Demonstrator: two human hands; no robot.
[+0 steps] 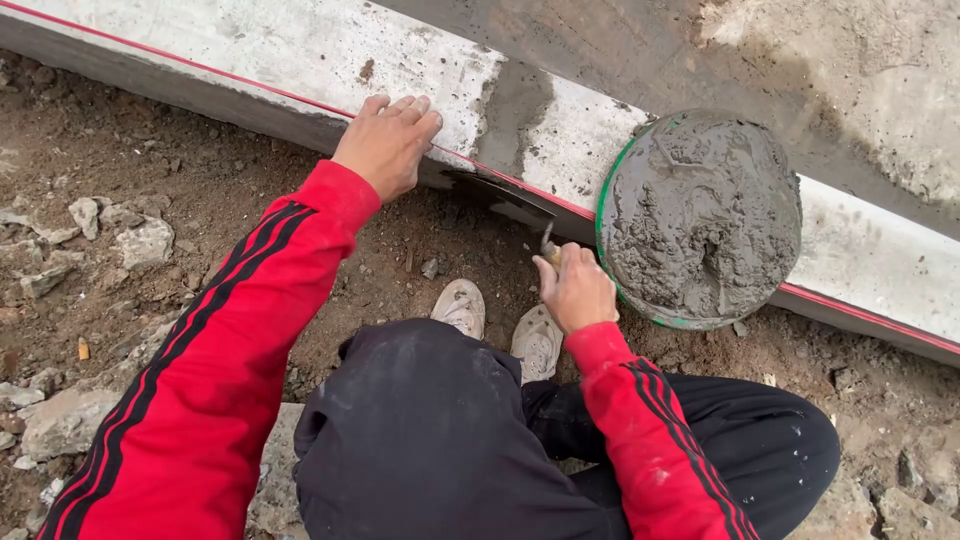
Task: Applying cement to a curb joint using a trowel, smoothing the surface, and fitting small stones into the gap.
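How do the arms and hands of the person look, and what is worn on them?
Both arms wear long red sleeves with thin black stripes running down the outer side to the cuff. The left sleeve shows three parallel stripes clearly; the right sleeve has the same striping. The left hand and the right hand are bare: no gloves, and no rings or watch are visible.

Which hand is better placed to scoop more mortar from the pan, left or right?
Right, probably. The right hand already grips the trowel and sits right beside the green-rimmed mortar pan. The left hand lies flat on the concrete kerb, empty and farther from the pan.
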